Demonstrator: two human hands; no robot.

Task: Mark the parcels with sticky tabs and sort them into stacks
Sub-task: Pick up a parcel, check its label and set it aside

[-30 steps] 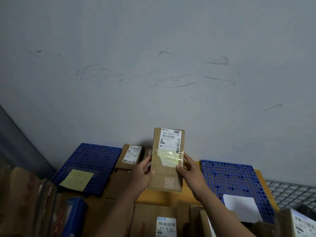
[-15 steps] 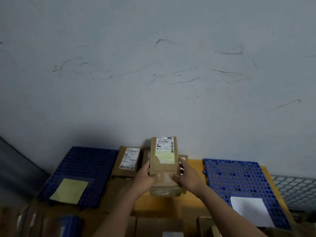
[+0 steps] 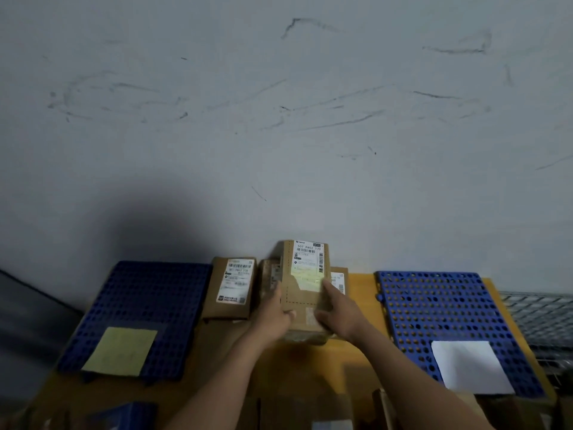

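Note:
A brown cardboard parcel (image 3: 305, 274) with a white shipping label and a pale yellow sticky tab lies on top of a stack of parcels (image 3: 336, 279) against the wall. My left hand (image 3: 274, 313) grips its near left edge, thumb on top. My right hand (image 3: 339, 308) holds its near right side, fingers laid over the top. Another labelled parcel (image 3: 234, 287) lies flat just left of the stack.
A blue perforated mat (image 3: 145, 299) at left carries a yellow paper sheet (image 3: 121, 350). A second blue mat (image 3: 446, 321) at right carries a white sheet (image 3: 471, 366). All rest on an orange table (image 3: 359, 305) against a grey wall. Wire mesh (image 3: 539, 318) lies far right; more boxes (image 3: 310, 414) sit near me.
Both hands lowered the tabbed parcel from upright in the air to flat on the stack by the wall. The camera moved closer.

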